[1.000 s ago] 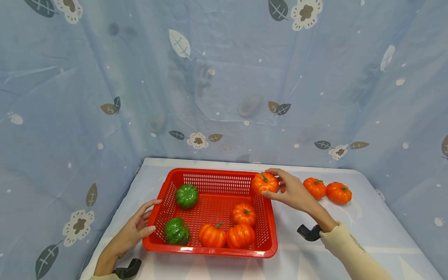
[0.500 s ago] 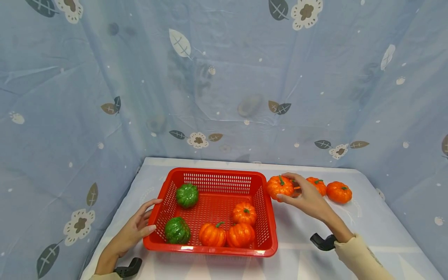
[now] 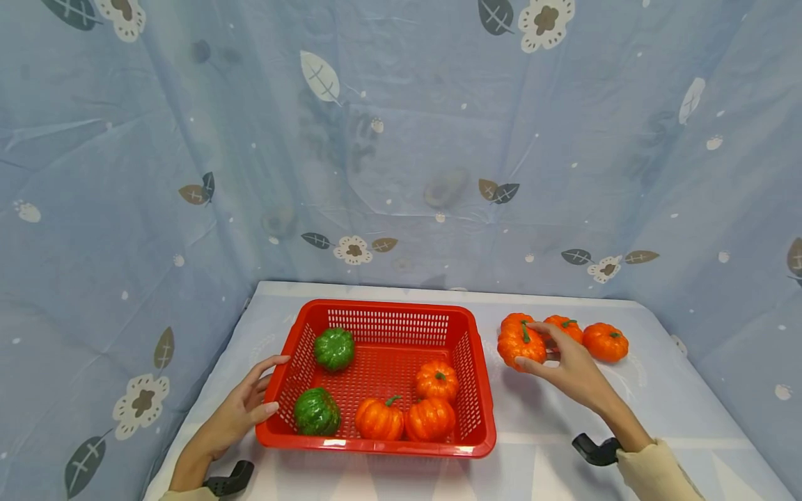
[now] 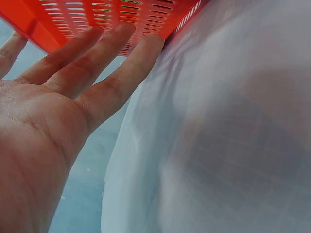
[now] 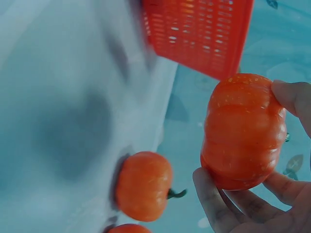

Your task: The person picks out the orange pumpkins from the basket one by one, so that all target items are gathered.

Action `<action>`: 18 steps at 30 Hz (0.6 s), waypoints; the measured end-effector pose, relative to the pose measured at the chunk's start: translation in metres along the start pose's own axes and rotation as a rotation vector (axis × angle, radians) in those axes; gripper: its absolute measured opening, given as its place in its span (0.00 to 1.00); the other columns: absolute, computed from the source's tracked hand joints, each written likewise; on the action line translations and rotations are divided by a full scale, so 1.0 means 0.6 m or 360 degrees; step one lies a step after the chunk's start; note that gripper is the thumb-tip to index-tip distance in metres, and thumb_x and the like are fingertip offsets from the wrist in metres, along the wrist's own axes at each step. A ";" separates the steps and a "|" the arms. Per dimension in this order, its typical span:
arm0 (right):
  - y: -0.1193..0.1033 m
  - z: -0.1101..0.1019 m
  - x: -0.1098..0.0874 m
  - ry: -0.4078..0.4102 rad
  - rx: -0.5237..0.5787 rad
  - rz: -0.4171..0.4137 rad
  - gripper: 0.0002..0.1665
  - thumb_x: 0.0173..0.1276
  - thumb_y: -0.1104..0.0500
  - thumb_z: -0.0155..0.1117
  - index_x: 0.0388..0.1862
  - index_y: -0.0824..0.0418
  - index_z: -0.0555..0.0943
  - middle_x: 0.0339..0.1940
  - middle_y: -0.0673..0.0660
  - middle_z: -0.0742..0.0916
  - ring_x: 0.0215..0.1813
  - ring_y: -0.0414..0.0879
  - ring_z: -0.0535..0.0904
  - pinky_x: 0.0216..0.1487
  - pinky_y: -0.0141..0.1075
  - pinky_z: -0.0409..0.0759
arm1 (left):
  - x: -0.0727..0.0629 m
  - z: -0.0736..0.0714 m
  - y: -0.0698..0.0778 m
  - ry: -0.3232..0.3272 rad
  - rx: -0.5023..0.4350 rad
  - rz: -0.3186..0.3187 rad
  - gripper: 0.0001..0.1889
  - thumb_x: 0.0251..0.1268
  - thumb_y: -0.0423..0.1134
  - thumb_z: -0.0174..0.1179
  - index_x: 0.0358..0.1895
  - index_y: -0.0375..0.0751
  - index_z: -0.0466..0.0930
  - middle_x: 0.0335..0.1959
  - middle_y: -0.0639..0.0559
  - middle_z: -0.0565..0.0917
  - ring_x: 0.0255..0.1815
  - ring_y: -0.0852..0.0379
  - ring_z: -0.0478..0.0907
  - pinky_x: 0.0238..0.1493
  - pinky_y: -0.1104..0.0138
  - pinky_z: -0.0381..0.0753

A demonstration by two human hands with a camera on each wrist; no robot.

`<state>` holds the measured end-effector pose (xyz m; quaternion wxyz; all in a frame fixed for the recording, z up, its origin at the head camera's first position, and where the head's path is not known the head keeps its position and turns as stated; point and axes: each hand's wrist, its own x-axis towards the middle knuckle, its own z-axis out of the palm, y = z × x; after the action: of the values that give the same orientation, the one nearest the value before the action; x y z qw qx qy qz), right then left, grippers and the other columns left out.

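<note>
1. What any move from here turns on, I judge, is the line between the orange pumpkin (image 3: 522,348) in my right hand (image 3: 571,367) and its neighbours: it sits just right of the red basket (image 3: 382,447), outside it, and near the pumpkins on the table (image 3: 526,424).
2. That pumpkin is squat and nearly round, so I see no clear long axis; its stem (image 3: 525,332) points up, away from the table.
3. My right hand is the nearer one: I grip the pumpkin between thumb and curled fingers, on the left of my palm. The right wrist view shows it held up off the table.
4. My left hand (image 3: 241,405) is well apart from it, across the basket. Its fingers are straight and relaxed against the basket's left side, holding nothing.
5. Beyond my grip lie a back pumpkin (image 3: 516,319), a middle pumpkin (image 3: 562,323) partly hidden by my hand, and a far-right pumpkin (image 3: 605,343). I cannot tell whether the held one touches the back one.
6. Inside the basket, two green pumpkins (image 3: 317,412) lie towards my left hand, and three orange ones (image 3: 430,419) lie near the front and right.
</note>
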<state>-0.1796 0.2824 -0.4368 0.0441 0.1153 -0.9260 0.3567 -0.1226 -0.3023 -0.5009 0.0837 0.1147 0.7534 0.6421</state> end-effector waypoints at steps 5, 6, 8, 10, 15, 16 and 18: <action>0.024 0.006 -0.010 0.0005 0.0012 0.0008 0.47 0.64 0.37 0.74 0.71 0.63 0.71 0.67 0.66 0.79 0.55 0.60 0.82 0.54 0.55 0.84 | 0.000 0.000 0.000 0.0004 0.0010 0.0000 0.37 0.71 0.32 0.59 0.80 0.50 0.54 0.72 0.24 0.66 0.60 0.60 0.79 0.51 0.56 0.86; 0.029 0.007 -0.011 0.0007 0.0012 0.0013 0.47 0.63 0.38 0.75 0.71 0.63 0.71 0.67 0.66 0.79 0.55 0.61 0.83 0.54 0.55 0.84 | 0.000 0.000 0.000 0.0005 0.0013 0.0003 0.37 0.71 0.32 0.59 0.80 0.50 0.54 0.71 0.24 0.66 0.60 0.60 0.79 0.51 0.56 0.86; 0.040 0.011 -0.015 -0.0001 0.0007 0.0035 0.47 0.63 0.37 0.75 0.71 0.63 0.71 0.67 0.67 0.79 0.55 0.61 0.83 0.53 0.53 0.85 | 0.000 0.001 0.000 0.0008 0.0014 0.0008 0.37 0.71 0.32 0.59 0.80 0.50 0.55 0.71 0.24 0.66 0.60 0.59 0.79 0.51 0.56 0.86; 0.050 0.016 -0.018 -0.0010 0.0003 0.0064 0.47 0.63 0.37 0.75 0.71 0.63 0.71 0.67 0.67 0.79 0.55 0.61 0.83 0.52 0.53 0.85 | 0.000 0.001 -0.001 0.0011 0.0016 0.0013 0.37 0.71 0.32 0.59 0.80 0.50 0.55 0.71 0.24 0.66 0.60 0.59 0.79 0.50 0.55 0.87; 0.072 0.025 -0.023 -0.0007 -0.0029 0.0093 0.46 0.63 0.39 0.76 0.70 0.63 0.71 0.66 0.68 0.79 0.55 0.61 0.83 0.54 0.55 0.84 | 0.001 0.002 -0.001 0.0026 0.0025 0.0003 0.37 0.71 0.33 0.60 0.79 0.50 0.55 0.70 0.24 0.68 0.59 0.57 0.80 0.50 0.55 0.87; 0.076 0.026 -0.024 -0.0003 -0.0043 0.0096 0.46 0.63 0.39 0.76 0.70 0.63 0.71 0.66 0.69 0.79 0.55 0.62 0.83 0.54 0.55 0.84 | 0.001 0.002 -0.001 0.0027 0.0024 0.0000 0.37 0.71 0.33 0.60 0.79 0.50 0.55 0.70 0.24 0.68 0.59 0.57 0.80 0.50 0.55 0.87; 0.082 0.028 -0.026 -0.0003 -0.0062 0.0107 0.46 0.63 0.39 0.76 0.70 0.64 0.71 0.66 0.69 0.79 0.55 0.63 0.83 0.54 0.57 0.83 | 0.001 0.002 -0.001 0.0026 0.0022 -0.0002 0.37 0.71 0.33 0.60 0.79 0.50 0.55 0.69 0.25 0.68 0.59 0.56 0.80 0.50 0.55 0.87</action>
<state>-0.1764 0.3095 -0.4836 0.0334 0.0836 -0.9362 0.3397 -0.1228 -0.3014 -0.5015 0.0772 0.1096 0.7586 0.6376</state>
